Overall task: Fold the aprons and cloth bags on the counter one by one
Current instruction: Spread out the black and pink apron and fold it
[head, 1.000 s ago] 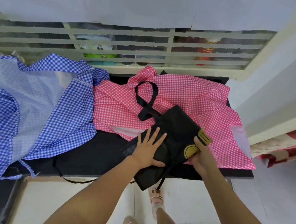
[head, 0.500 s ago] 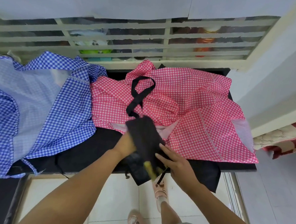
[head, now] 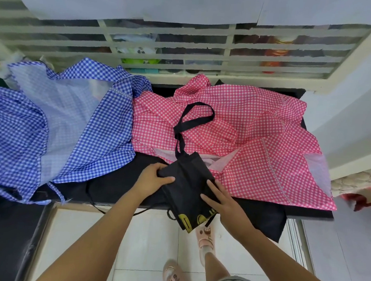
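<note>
Left hand (head: 152, 179) grips black bag (head: 187, 184) left edge | right hand (head: 222, 201) flat on it | bag overhangs counter (head: 311, 213) near edge | pink apron (head: 258, 128) beyond

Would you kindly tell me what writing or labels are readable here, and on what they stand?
On the black cloth bag: yellow print, folded and partly covered, not readable.
On the bottles behind the window grille: labels too blurred to read.
No other text shows.

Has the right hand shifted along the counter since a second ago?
Yes. The right hand has moved left, away from the near right corner of the pink apron, folding the black bag narrower toward the left hand.
</note>
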A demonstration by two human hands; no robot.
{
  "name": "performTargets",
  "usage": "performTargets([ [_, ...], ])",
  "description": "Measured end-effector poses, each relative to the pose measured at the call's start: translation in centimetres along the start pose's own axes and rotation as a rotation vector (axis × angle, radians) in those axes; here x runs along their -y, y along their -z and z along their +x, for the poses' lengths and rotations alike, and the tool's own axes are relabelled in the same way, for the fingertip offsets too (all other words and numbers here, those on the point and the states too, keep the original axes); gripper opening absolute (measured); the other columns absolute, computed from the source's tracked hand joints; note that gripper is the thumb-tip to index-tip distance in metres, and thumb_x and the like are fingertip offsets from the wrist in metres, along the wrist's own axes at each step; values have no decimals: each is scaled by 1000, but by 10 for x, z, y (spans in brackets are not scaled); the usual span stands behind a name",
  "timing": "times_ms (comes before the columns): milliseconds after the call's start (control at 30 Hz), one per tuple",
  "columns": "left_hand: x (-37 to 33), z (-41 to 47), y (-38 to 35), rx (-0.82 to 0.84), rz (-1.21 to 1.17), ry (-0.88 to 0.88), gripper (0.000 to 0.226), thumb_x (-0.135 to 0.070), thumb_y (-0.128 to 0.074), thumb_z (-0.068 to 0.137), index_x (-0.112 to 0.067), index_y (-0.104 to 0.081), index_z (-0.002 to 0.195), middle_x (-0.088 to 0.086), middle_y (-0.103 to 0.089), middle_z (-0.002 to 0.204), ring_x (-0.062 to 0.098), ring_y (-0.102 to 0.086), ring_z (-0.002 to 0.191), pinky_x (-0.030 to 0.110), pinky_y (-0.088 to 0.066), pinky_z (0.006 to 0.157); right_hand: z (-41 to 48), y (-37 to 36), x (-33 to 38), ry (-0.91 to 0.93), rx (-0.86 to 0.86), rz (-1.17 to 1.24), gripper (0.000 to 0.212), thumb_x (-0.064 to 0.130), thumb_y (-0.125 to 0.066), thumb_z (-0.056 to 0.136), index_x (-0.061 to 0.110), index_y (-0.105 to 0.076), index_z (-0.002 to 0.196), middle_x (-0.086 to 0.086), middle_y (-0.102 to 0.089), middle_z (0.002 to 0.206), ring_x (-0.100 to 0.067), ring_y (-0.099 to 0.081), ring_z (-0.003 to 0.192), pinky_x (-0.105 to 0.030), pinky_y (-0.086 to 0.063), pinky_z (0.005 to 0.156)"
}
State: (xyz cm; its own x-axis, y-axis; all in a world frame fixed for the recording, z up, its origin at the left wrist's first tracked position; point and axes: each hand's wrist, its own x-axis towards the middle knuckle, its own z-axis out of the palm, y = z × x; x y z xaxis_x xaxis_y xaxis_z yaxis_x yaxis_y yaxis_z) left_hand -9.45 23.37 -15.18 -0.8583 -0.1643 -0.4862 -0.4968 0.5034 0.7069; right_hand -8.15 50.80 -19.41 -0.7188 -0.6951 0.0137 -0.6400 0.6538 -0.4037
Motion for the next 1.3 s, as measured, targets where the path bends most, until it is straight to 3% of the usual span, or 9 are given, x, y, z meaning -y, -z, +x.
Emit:
performTargets([
  [167,-11,1,-1,30,114,32,33,5,-64,76,-14,-57,102,3,-61,100,20,-57,93,21,-43,65,11,14,-1,-67,105,117,58,-3,-66,80,34,-62,124,14,-23,151,-13,-9,143,-37,-39,109],
  [267,-21,1,-3,45,207,75,36,7,-60,78,-10,-50,108,4,-55,97,21,-53,93,21,-40,59,25,40,-8,-139,402,287,48,8,-56,89,35,-58,128,27,-5,148,2,8,137,-28,-18,117],
  [367,-32,0,-12,127,431,116,73,-3,-67,78,-10,-29,139,19,-44,126,33,-47,115,35,-46,87,36,55,-13,-228,500,484,43,25,-63,89,37,-55,130,26,-16,150,3,-7,136,-28,-23,112],
  [533,-46,-1,-34,107,773,160,94,-14,-71,79,-10,-6,148,22,-38,136,38,-38,127,45,-34,103,49,47,-4,-496,152,577,44,16,-65,88,23,-50,129,4,-55,117,-18,-54,114,-18,-43,91],
  [733,-38,-1,-18,182,562,71,35,-15,-66,79,-5,-57,112,12,-57,111,29,-52,108,35,-45,87,72,58,16,-659,357,592,40,36,-60,91,17,-56,127,1,-60,126,-24,-56,118,-32,-41,99],
  [933,-33,-24,10,299,-333,168,16,-11,-57,84,-7,-66,70,7,-63,74,19,-56,76,30,-43,72,81,67,27,-700,454,878,60,45,-72,78,22,-49,129,15,-53,124,-16,-49,120,-42,-36,110],
  [1100,-21,-38,18,326,-1102,247,60,-59,-40,93,-12,-63,121,13,-64,123,29,-60,117,43,-41,104,84,97,31,-686,289,1171,44,26,-73,82,19,-56,122,4,-63,119,-20,-59,108,-40,-45,102],
  [1167,-19,-42,16,406,-1142,236,78,-72,-36,83,-14,-52,133,12,-57,134,29,-52,126,45,-31,113,84,106,31,-701,212,1236,43,24,-72,82,17,-58,122,3,-66,113,-19,-62,103,-39,-47,98],
  [1300,-43,-49,2,324,-966,168,47,-45,-58,84,-18,-60,122,5,-65,124,20,-60,116,37,-41,105,87,113,41,-723,143,1080,50,30,-73,81,17,-55,125,6,-61,112,-16,-57,102,-35,-43,95],
])
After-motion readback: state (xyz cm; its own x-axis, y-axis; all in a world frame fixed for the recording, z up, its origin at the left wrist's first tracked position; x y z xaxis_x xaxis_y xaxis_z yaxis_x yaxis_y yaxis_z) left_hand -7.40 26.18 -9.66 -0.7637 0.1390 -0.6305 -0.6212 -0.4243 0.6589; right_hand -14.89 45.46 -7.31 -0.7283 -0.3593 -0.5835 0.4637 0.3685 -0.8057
